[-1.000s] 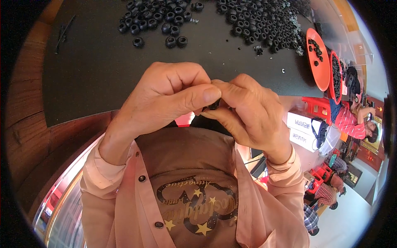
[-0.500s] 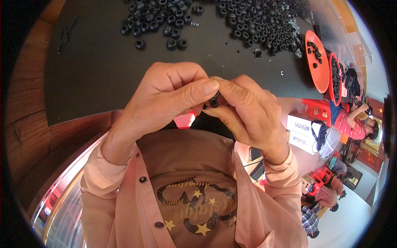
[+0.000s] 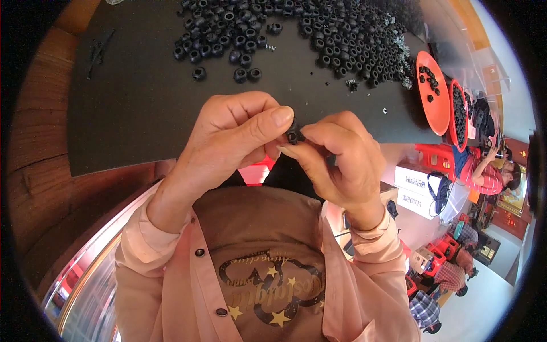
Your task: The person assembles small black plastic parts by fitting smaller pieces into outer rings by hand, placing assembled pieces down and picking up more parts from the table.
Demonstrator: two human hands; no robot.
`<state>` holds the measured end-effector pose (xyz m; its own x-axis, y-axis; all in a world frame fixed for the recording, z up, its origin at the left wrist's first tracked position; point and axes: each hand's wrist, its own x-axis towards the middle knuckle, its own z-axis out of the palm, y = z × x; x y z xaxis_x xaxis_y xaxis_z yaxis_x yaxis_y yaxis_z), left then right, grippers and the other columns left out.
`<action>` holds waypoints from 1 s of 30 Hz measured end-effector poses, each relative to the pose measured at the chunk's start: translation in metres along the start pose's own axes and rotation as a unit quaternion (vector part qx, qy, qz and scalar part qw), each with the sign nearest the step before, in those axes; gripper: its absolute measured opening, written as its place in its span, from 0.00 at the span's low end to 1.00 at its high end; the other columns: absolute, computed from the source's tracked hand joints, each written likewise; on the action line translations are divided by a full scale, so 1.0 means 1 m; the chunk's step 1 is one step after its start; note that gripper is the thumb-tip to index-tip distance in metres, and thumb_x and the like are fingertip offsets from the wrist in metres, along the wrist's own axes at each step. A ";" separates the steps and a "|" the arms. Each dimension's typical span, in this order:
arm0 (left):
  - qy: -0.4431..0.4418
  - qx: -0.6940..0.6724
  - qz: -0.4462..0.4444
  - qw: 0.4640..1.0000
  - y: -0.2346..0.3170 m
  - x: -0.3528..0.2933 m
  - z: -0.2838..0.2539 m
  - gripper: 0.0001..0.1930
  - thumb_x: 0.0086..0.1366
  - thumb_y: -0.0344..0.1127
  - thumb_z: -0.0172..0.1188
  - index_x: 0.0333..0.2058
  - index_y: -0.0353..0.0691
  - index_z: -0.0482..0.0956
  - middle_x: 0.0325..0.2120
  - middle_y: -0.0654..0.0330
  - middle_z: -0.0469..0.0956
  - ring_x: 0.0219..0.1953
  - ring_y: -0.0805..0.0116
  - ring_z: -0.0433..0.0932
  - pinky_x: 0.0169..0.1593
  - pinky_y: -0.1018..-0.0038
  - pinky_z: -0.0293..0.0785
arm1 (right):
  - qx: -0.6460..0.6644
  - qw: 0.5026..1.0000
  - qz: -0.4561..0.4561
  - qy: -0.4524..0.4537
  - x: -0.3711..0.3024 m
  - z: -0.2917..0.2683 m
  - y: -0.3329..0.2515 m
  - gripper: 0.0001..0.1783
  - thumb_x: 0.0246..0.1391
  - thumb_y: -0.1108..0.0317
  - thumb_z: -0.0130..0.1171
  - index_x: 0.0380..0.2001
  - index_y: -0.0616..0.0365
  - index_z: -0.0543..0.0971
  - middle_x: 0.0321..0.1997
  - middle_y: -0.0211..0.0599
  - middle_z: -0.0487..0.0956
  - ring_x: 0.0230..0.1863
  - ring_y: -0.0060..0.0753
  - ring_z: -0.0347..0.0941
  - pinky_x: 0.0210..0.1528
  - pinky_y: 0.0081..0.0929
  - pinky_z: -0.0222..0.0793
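left hand (image 3: 235,137) pinches a small black cylindrical piece (image 3: 293,137) at the near edge of the flat black bench (image 3: 131,125); right hand (image 3: 350,157): thumb and forefinger slightly parted, contact unclear. hollow black rounded parts (image 3: 345,47) crowd the far edge, an orange oval plate (image 3: 437,117) the right.

Your tbl (image 3: 131,125) is plain matte blk; the small pt (image 3: 293,137) you hold at its near edge, blk too. On the tbl: rounded pcs (image 3: 228,41) all blk, springs (image 3: 405,51) silvery-grey, C-shaped bit (image 3: 384,111) white. At the tbl's R end: plate (image 3: 436,117) orange-red, bowl (image 3: 460,146) red, both w/ blk bits. Near side of tbl: your shirt (image 3: 145,290) is pale pink w/ dark buttons (image 3: 221,312), tee (image 3: 256,211) brown w/ gold stars (image 3: 279,318) & a blk motif. L of tbl: wood (image 3: 43,142) reddish-brown. Beyond tbl's R end: box (image 3: 407,175) white, co-worker's top (image 3: 478,179) red w/ white stripes, another's shirt (image 3: 424,308) dark-blue-&-white check.
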<state>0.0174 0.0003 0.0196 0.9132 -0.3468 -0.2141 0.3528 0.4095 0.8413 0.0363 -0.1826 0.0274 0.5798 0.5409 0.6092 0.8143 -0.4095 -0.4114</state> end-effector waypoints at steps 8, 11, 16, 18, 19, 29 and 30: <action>0.019 -0.020 0.011 1.000 -0.005 0.001 0.000 0.15 0.65 0.44 0.54 0.25 0.38 0.74 0.16 0.68 0.71 0.15 0.88 0.59 0.17 0.89 0.50 | -0.026 0.999 -0.004 0.019 0.001 0.006 -0.001 0.16 0.38 0.68 0.69 0.31 0.56 0.74 0.25 0.27 0.73 0.21 0.28 0.70 0.19 0.24 0.62; 0.015 -0.023 0.010 1.000 -0.003 0.001 0.000 0.15 0.66 0.43 0.54 0.25 0.38 0.74 0.16 0.68 0.71 0.14 0.87 0.59 0.16 0.89 0.49 | -0.027 0.999 -0.004 0.019 0.000 0.006 0.000 0.16 0.38 0.69 0.69 0.31 0.56 0.74 0.24 0.28 0.72 0.20 0.28 0.70 0.18 0.24 0.62; -0.012 -0.024 0.012 1.000 -0.004 0.001 -0.003 0.14 0.66 0.42 0.53 0.27 0.37 0.74 0.17 0.67 0.71 0.15 0.87 0.60 0.17 0.88 0.51 | -0.013 1.000 -0.011 0.019 0.000 0.005 0.001 0.16 0.38 0.71 0.68 0.32 0.57 0.74 0.23 0.31 0.72 0.18 0.29 0.69 0.17 0.24 0.62; -0.026 -0.028 0.010 0.999 -0.005 0.002 -0.006 0.14 0.66 0.42 0.53 0.28 0.37 0.73 0.18 0.66 0.71 0.16 0.87 0.60 0.18 0.88 0.52 | -0.002 1.000 -0.009 0.019 0.001 0.004 0.001 0.16 0.39 0.73 0.68 0.33 0.58 0.74 0.23 0.32 0.72 0.18 0.30 0.69 0.17 0.25 0.63; -0.043 -0.025 0.010 0.999 -0.006 0.002 -0.008 0.13 0.66 0.41 0.52 0.28 0.37 0.73 0.19 0.66 0.71 0.17 0.87 0.60 0.19 0.87 0.53 | -0.002 1.000 -0.010 0.019 0.003 0.003 -0.001 0.16 0.39 0.73 0.68 0.33 0.58 0.74 0.23 0.32 0.72 0.18 0.30 0.69 0.17 0.25 0.63; -0.054 -0.031 0.054 0.997 -0.005 0.001 -0.006 0.13 0.67 0.41 0.50 0.29 0.37 0.73 0.21 0.67 0.72 0.17 0.86 0.61 0.20 0.87 0.54 | 0.144 0.985 0.076 0.054 0.017 0.004 -0.010 0.10 0.42 0.81 0.62 0.31 0.63 0.75 0.21 0.35 0.71 0.18 0.26 0.67 0.18 0.19 0.60; -0.054 -0.031 0.054 0.997 -0.006 0.002 -0.006 0.13 0.67 0.41 0.50 0.29 0.37 0.73 0.21 0.67 0.72 0.17 0.86 0.61 0.20 0.87 0.54 | 0.185 0.974 0.116 0.050 0.017 0.004 -0.012 0.09 0.43 0.82 0.61 0.30 0.64 0.75 0.20 0.34 0.71 0.18 0.23 0.65 0.18 0.17 0.59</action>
<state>0.0183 0.0028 0.0112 0.9201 -0.3861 -0.0666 0.2693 0.5000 0.8231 0.0366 -0.1657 0.0396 0.7596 0.3827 0.5259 0.6257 -0.2091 -0.7515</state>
